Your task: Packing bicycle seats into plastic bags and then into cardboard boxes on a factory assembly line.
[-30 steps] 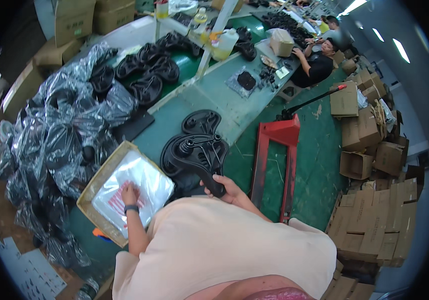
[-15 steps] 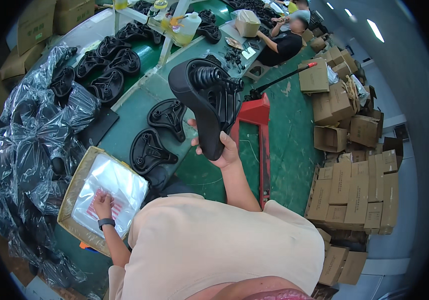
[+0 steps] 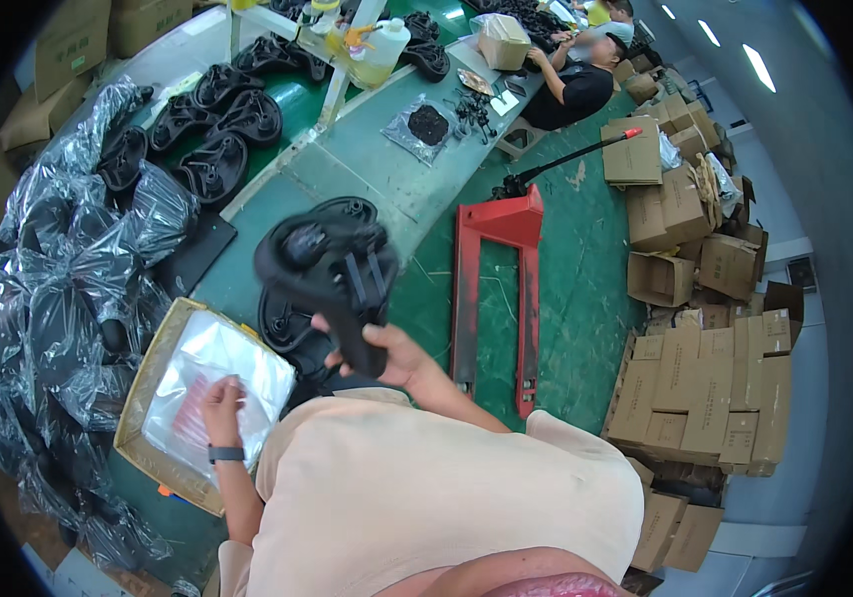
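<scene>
My right hand (image 3: pixel 392 356) is closed round the narrow nose of a black bicycle saddle (image 3: pixel 355 323), its underside with springs partly turned up and blurred by motion. The saddle is above other black saddles (image 3: pixel 282 316) on the green table, hiding much of them. My left hand (image 3: pixel 222 406), with a dark wristband, is over a tray (image 3: pixel 136 393) of stacked clear plastic bags (image 3: pixel 192 363) with red print. Its fingers are pinched together on the top plastic bag, whose edge seems lifted a little.
Saddles wrapped in clear plastic (image 3: pixel 58 289) are piled at the left. Unwrapped saddles (image 3: pixel 217 164) lie beyond the table rail. A spray bottle (image 3: pixel 379 55) and a bag of small black parts (image 3: pixel 426 124) are farther back. A red pallet jack (image 3: pixel 496 214), stacked cartons (image 3: pixel 700 368) and a seated co-worker (image 3: pixel 580 85) are right.
My right hand has brought the saddle down and left, toward the table and tray, tilting it. My left hand has shifted slightly right over the bags, fingers still pinched.
</scene>
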Demonstrator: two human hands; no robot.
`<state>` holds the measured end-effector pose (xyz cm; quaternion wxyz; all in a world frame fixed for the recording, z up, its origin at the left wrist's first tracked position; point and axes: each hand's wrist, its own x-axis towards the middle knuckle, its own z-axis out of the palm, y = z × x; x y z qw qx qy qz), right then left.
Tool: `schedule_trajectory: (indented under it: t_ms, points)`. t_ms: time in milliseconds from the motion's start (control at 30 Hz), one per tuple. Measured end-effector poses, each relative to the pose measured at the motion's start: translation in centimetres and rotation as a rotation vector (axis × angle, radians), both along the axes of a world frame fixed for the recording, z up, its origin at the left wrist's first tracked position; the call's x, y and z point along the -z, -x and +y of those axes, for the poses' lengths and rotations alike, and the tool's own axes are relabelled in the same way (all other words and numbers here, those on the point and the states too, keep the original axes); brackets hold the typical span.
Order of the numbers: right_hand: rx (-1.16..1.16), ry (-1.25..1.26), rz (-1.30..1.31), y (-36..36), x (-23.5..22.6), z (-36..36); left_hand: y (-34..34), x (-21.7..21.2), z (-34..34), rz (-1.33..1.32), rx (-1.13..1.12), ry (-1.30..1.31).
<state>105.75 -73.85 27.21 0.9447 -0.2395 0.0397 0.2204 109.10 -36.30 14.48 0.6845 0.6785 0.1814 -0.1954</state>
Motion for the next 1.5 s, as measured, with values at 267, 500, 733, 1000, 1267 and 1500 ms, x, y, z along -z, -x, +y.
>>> schedule_trajectory:
  t_ms: [267,500,733,1000,1267,1500]
  points:
    - [-0.419,-0.188,0.401,0.5,6.2,5.8,2.8,-3.5,-7.7,-0.113,0.487,0.031]
    - [-0.149,-0.152,0.438,2.1,4.7,5.5,3.6,-4.4,1.5,0.047,-0.286,0.951]
    - [-0.193,0.04,-0.048,3.7,1.5,2.9,0.7,-4.3,7.3,0.092,-0.276,0.846]
    - [-0.026,1.228,-0.438,5.0,-5.0,5.3,-3.5,-15.6,-3.0,-0.418,-0.049,-0.054]
    - [-0.119,1.639,-0.553,4.1,-0.6,7.9,0.9,-25.2,-14.6,-1.318,0.559,-0.56]
    - [-0.012,0.703,0.091,4.3,1.1,5.6,2.4,-20.1,-10.1,-0.933,0.3,-0.046]
